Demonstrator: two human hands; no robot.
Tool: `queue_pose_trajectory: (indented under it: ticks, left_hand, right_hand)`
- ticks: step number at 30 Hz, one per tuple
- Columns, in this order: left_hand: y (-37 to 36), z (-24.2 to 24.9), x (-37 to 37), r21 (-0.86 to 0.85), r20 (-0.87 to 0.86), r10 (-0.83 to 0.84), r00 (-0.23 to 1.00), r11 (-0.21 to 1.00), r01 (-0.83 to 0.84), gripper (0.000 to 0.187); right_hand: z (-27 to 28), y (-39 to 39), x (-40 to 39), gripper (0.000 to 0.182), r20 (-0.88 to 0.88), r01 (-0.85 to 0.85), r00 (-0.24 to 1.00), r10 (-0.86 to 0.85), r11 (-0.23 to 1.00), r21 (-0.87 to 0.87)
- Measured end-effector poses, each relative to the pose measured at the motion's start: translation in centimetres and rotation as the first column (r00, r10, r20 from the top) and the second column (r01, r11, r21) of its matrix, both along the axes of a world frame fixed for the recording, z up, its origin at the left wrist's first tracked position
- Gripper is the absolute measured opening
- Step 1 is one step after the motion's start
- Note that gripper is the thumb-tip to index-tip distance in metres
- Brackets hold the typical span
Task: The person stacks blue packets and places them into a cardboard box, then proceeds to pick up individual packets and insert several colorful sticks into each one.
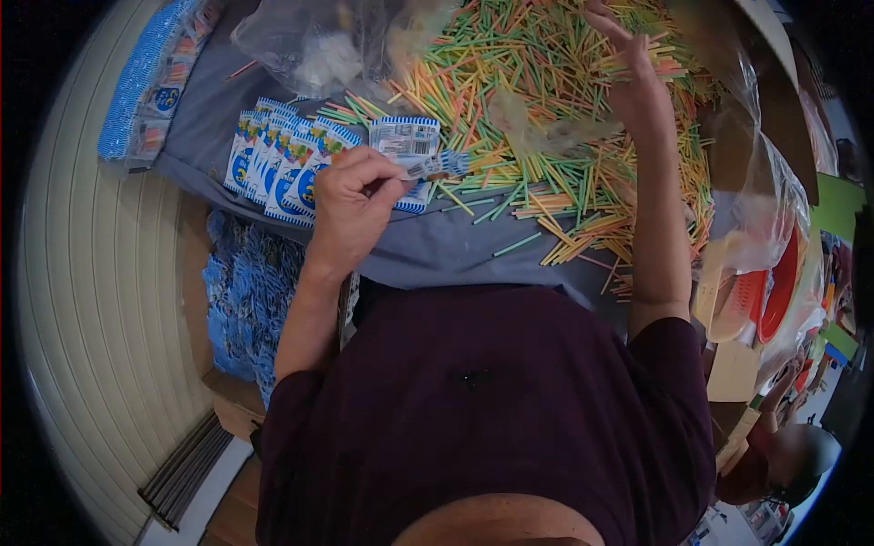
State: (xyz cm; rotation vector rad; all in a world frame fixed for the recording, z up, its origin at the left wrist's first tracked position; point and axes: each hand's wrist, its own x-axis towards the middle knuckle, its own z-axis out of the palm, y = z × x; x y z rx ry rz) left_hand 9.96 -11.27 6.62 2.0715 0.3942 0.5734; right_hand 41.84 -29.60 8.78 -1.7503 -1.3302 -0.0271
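My left hand (pixel 350 205) is closed in a pinch on the edge of a small blue-and-white striped packet (pixel 448 166). Just beyond it lies another packet (pixel 405 135), its barcode side up. Several printed packets (pixel 287 164) with blue-striped ends overlap in a row left of this hand. Over a large heap of thin coloured sticks (pixel 537 82), green, yellow, orange and pink, my right hand (pixel 635 86) is stretched out with its fingers apart. Some sticks lie close by its thumb; I see none clearly gripped.
A dark grey cloth (pixel 437 246) covers the work surface. Clear plastic bags (pixel 309 45) lie at the back. A blue bundle of packets (pixel 146 91) is at far left, and a box of blue packets (pixel 241 291) stands below. Baskets (pixel 774 282) and another person (pixel 774 460) are at right.
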Motion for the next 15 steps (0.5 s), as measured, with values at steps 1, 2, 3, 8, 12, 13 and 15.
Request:
queue_pose_trajectory:
  ticks: [1,2,3,8,12,13,15]
  left_hand:
    - [-0.1,0.5,0.5,-0.101,0.072,0.006,0.997,0.995,0.001,0.009]
    - [-0.3,1.3,1.2,-0.102,0.070,0.006,0.997,0.995,0.001,0.009]
    - [-0.7,2.5,2.4,-0.144,0.092,-0.003,0.996,0.989,0.016,0.010]
    - [-2.9,2.1,8.2,-0.298,0.182,-0.039,0.982,0.950,0.093,0.013]
    - [-4.9,2.3,10.9,-0.433,0.279,-0.103,0.955,0.874,0.221,0.013]
    - [-5.1,2.3,11.4,-0.429,0.326,-0.096,0.941,0.872,0.238,0.013]
    - [-5.0,1.5,12.5,-0.400,0.321,-0.124,0.939,0.881,0.253,0.013]
  right_hand:
    - [0.5,-0.3,-0.8,0.061,-0.055,0.002,0.998,-0.003,1.000,-0.008]
    - [0.9,-0.4,-2.0,0.061,-0.110,0.000,0.994,-0.002,1.000,-0.017]
    - [1.3,-0.3,-2.7,0.061,-0.164,-0.006,0.986,0.001,1.000,-0.025]
    - [3.8,-0.5,-6.6,0.061,-0.417,-0.041,0.909,0.015,0.998,-0.053]
    - [4.9,0.1,-7.3,0.062,-0.603,-0.025,0.797,-0.022,0.997,-0.069]
    - [5.2,0.4,-7.4,0.062,-0.644,-0.026,0.765,-0.026,0.997,-0.072]
    - [5.9,0.8,-7.6,0.062,-0.720,-0.038,0.693,-0.029,0.996,-0.077]
